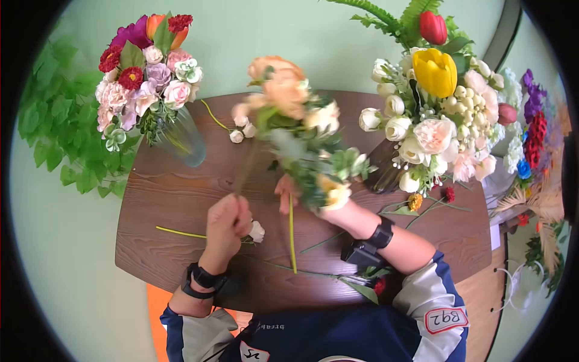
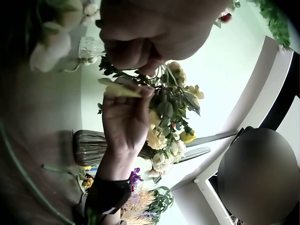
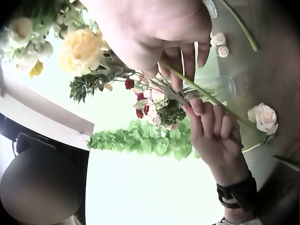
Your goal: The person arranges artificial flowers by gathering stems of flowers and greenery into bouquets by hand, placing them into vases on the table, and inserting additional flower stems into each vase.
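Note:
A loose bunch of flowers (image 1: 283, 90), with peach, cream and pale yellow blooms and green leaves, is held over the table and blurred in the head view. My left hand (image 1: 223, 229) pinches thin stems of it, curled fingers at their lower ends in the right wrist view. My right hand (image 3: 154, 37) holds stems below the blooms between thumb and fingers. From it a thicker green stem (image 1: 292, 235) slants down past my left hand (image 3: 218, 133). Leaves and blooms partly cover the right hand (image 1: 286, 193) in the head view.
A glass vase (image 1: 190, 142) of pink and red flowers stands at the left. At the right, a dark ribbed vase (image 1: 386, 169) bears white flowers and tulips. A white rose (image 1: 257, 231), small pale roses (image 1: 236, 136) and a red flower (image 1: 379, 286) lie on the brown table (image 1: 163, 259).

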Motion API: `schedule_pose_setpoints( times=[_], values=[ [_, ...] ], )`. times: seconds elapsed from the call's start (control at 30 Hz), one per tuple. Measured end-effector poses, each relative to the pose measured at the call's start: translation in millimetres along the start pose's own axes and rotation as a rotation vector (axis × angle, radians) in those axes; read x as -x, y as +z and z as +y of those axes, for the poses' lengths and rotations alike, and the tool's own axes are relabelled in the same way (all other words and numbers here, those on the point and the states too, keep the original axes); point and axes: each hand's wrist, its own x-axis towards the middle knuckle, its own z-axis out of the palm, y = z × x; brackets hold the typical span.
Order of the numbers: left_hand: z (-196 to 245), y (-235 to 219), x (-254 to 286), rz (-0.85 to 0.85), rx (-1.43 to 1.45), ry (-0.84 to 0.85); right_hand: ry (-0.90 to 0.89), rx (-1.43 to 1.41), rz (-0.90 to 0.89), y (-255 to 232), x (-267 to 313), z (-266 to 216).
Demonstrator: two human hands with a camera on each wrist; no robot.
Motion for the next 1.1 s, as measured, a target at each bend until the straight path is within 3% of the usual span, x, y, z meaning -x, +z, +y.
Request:
schedule_pose_setpoints(
  times=[0.07, 0.1, 0.13, 0.33, 0.37, 0.4, 0.5, 0.57, 0.67, 0.73, 0.8, 0.83, 0.87, 0.93, 0.97, 1.0, 1.07, 1.1],
  values=[
    [7.7, -5.2, 2.6, 0.032, 0.075, -0.003, 0.341, 0.218, -0.106, 2.4, 12.6, 5.8],
    [13.9, -4.6, 2.3, 0.094, 0.119, 0.081, 0.451, 0.198, -0.182, 5.5, 16.0, 5.6],
    [17.6, -5.2, 2.0, 0.160, 0.163, 0.166, 0.457, 0.187, -0.179, 8.3, 20.1, 7.5],
    [24.1, -20.5, -3.6, 0.276, 0.065, 0.286, 0.426, 0.260, -0.220, 18.9, 27.1, 3.5],
    [23.1, -22.9, -3.9, 0.159, 0.075, 0.289, 0.433, 0.269, -0.233, 20.5, 27.7, -2.5],
    [21.3, -16.7, -3.2, 0.239, 0.133, 0.253, 0.427, 0.273, -0.235, 20.4, 28.0, -8.7],
    [16.2, -18.0, -4.5, 0.198, 0.134, 0.222, 0.418, 0.341, -0.222, 18.8, 32.2, -23.6],
    [13.1, -22.3, -8.3, 0.245, -0.037, 0.173, 0.186, 0.532, -0.237, 16.0, 35.3, -39.6],
    [7.1, -25.2, -11.6, 0.224, -0.259, 0.053, 0.174, 0.695, -0.278, 20.7, 46.5, -83.8],
    [-4.5, -41.6, -13.1, 0.151, -0.292, -0.010, 0.065, 0.704, -0.284, 27.4, 56.1, -102.6],
    [-14.5, -40.1, -16.5, 0.113, -0.854, 0.125, 0.148, 0.539, -0.253, 38.7, 66.8, -128.2],
    [-6.6, -34.8, -14.7, 0.088, -1.070, 0.156, 0.066, 0.544, -0.243, 40.3, 72.0, -133.5],
    [-5.7, -32.8, -15.9, 0.074, -1.074, 0.160, 0.059, 0.545, -0.230, 39.2, 77.3, -137.6],
    [-2.4, -36.4, -16.6, 0.033, -1.188, -0.005, -0.364, 0.601, -0.116, 35.7, 90.4, -145.1],
    [6.8, -34.2, -17.0, 0.030, -1.300, -0.182, -0.431, 0.588, -0.038, 38.4, 99.1, -158.4],
    [7.3, -35.5, -14.8, 0.021, -1.303, -0.172, -0.505, 0.550, 0.032, 36.1, 107.7, -167.4],
    [4.5, -35.5, -2.6, 0.076, -1.832, 0.318, -0.882, 0.484, 0.317, 30.4, 120.6, -172.3],
    [10.4, -16.2, 2.1, 0.190, -1.899, 0.339, -0.918, 0.528, 0.333, 25.0, 131.2, -188.0]
  ],
)
